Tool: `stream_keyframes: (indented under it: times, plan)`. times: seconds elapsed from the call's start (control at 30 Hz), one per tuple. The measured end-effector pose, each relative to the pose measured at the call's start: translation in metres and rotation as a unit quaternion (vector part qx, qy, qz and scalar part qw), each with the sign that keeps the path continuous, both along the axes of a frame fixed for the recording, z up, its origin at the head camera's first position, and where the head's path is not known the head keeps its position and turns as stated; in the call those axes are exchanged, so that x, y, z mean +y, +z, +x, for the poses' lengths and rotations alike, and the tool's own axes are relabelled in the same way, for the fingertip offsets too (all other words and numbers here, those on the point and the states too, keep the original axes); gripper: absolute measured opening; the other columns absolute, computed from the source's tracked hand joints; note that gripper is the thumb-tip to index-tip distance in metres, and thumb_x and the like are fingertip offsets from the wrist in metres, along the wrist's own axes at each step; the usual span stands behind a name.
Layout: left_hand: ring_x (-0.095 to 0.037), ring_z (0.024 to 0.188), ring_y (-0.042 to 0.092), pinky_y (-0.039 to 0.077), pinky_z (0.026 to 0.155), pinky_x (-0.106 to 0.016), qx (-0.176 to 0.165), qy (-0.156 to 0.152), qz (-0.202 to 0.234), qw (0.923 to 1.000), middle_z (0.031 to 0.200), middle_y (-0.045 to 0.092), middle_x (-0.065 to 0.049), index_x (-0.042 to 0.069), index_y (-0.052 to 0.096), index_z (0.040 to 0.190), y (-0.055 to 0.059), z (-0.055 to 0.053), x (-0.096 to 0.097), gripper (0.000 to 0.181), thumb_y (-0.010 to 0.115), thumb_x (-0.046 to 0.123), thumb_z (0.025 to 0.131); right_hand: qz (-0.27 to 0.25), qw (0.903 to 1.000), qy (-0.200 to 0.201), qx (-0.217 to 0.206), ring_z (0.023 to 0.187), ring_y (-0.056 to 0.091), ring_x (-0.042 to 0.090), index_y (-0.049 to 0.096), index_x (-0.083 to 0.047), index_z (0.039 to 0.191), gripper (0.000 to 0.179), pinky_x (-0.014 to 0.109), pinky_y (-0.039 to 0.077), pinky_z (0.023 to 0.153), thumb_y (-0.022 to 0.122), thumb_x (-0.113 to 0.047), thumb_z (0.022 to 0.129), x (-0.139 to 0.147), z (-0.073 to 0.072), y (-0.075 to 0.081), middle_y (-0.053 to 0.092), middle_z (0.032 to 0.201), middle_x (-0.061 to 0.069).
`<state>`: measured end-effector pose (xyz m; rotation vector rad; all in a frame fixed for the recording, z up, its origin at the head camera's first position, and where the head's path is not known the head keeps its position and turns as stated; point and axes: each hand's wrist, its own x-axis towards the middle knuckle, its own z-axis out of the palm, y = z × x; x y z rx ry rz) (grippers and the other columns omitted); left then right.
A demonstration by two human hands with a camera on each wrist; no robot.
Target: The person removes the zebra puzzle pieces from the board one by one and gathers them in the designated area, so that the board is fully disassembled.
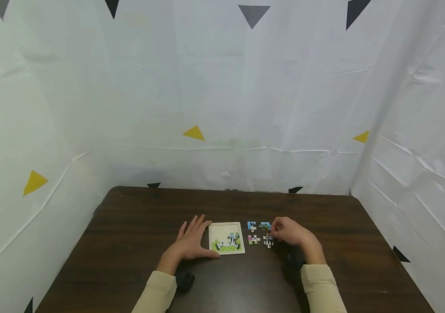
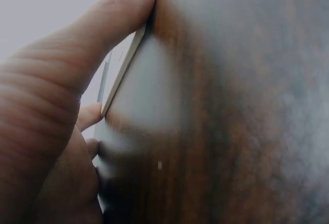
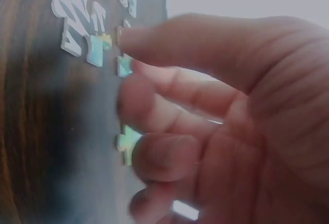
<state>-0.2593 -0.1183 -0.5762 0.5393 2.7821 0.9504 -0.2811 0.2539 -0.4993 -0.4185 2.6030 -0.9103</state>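
A square wooden puzzle tray (image 1: 225, 229) lies on the table, its lower part filled with zebra and green grass pieces. My left hand (image 1: 193, 241) is spread around the tray's left side, fingers extended, thumb along its near edge. In the left wrist view, the thumb (image 2: 110, 23) rests against the tray's edge (image 2: 122, 75). To the tray's right, my right hand (image 1: 290, 231) bends over loose pieces, thumb and index finger pinching at a puzzle piece (image 3: 124, 66), largely hidden by them. A zebra-striped piece (image 3: 77, 21) lies just beside these fingertips.
Several loose pieces sit between the tray and my right hand, including a blue-topped piece (image 1: 251, 225) and a pink-marked piece (image 1: 253, 239). The dark wooden table (image 1: 152, 208) ends at a white curtain (image 1: 214, 87) with coloured triangles.
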Motion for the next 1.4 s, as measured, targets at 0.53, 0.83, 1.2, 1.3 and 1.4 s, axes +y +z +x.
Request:
stream_keyframes:
  times: [0.53,0.83,1.2,1.3,1.4]
  plan:
    - [-0.044,0.168,0.009,-0.001,0.130,-0.071,-0.011,0.004,0.009,0.9999,0.180,0.018,-0.018,0.015,0.036,0.167,0.002,0.001,0.001,0.127,0.086,0.080,0.070,0.002,0.9971,-0.027,-0.071,0.064,0.043,0.015,0.060,-0.001,0.109,0.023,0.029,0.036,0.061,0.077,0.002,0.093,-0.002,0.006,0.002,0.051,0.077,0.002]
    - [-0.042,0.168,0.006,-0.002,0.130,-0.072,-0.010,-0.005,0.008,0.9999,0.181,0.016,-0.018,0.014,0.034,0.168,0.004,0.002,0.000,0.128,0.085,0.081,0.072,-0.001,0.9982,-0.026,-0.054,0.066,0.048,0.016,0.060,0.000,0.108,0.019,0.031,0.040,0.061,0.074,-0.001,0.096,-0.002,0.007,0.004,0.056,0.078,0.003]
    - [-0.042,0.169,0.006,-0.001,0.130,-0.072,-0.007,-0.002,0.000,1.0000,0.181,0.016,-0.018,0.014,0.034,0.168,0.005,0.002,0.000,0.126,0.086,0.077,0.073,-0.019,0.9992,0.030,0.016,0.065,0.051,0.015,0.060,-0.002,0.110,0.015,0.032,0.043,0.061,0.069,-0.010,0.103,-0.036,0.009,0.006,0.059,0.082,0.004]
    - [-0.043,0.168,0.007,-0.002,0.130,-0.072,-0.018,-0.002,0.010,0.9998,0.180,0.016,-0.019,0.012,0.034,0.168,0.011,0.004,0.000,0.126,0.088,0.075,0.072,-0.011,0.9982,0.057,0.016,0.064,0.050,0.015,0.061,-0.002,0.118,0.017,0.032,0.042,0.059,0.068,-0.011,0.105,-0.058,0.010,0.004,0.059,0.081,0.004]
    - [-0.042,0.169,0.006,-0.002,0.131,-0.071,-0.012,-0.002,0.006,0.9999,0.181,0.015,-0.017,0.015,0.033,0.169,0.003,0.001,0.000,0.129,0.083,0.083,0.071,0.007,0.9969,0.073,0.027,0.063,0.048,0.015,0.063,-0.004,0.124,0.020,0.030,0.040,0.059,0.067,-0.011,0.106,-0.076,0.012,-0.001,0.058,0.079,0.002]
